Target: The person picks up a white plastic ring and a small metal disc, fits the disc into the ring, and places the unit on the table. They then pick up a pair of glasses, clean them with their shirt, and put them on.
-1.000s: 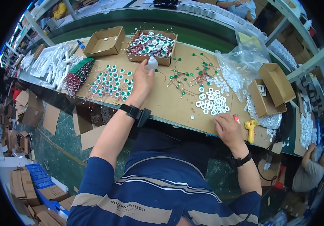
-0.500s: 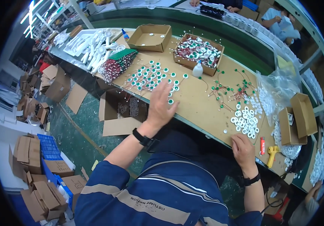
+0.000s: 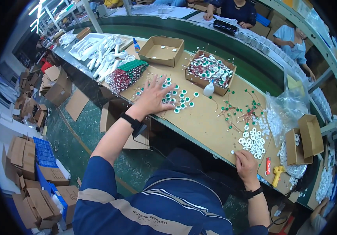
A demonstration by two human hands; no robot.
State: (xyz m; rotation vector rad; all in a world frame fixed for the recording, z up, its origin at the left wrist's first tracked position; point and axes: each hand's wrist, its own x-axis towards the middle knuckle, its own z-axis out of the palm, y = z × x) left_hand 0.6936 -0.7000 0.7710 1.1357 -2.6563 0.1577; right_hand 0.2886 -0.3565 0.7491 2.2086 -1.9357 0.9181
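My left hand [image 3: 151,95] lies palm down with its fingers spread over a group of white discs with green centres and thin wires [image 3: 183,99]. It covers part of that group. At the table's front edge my right hand [image 3: 247,166] is curled, its fingertips beside a small white round piece [image 3: 232,152]. Whatever those fingers may hold is hidden. Just beyond it lies a heap of white rings [image 3: 253,143]. Further back are small green discs on red wires [image 3: 237,109], spread loosely on the brown tabletop [image 3: 203,127].
A carton of wired discs [image 3: 210,70], a white squeeze bottle [image 3: 208,89] and a shallow carton [image 3: 161,51] stand along the back. White plastic handles [image 3: 105,55] are piled left. A red lighter [image 3: 268,166] and yellow glue gun [image 3: 278,176] lie right. Co-workers sit across.
My left hand has moved left across the wired discs, uncovering those at the group's right side. My right hand stays by the table edge, close to the white piece. The whole view has shifted slightly.
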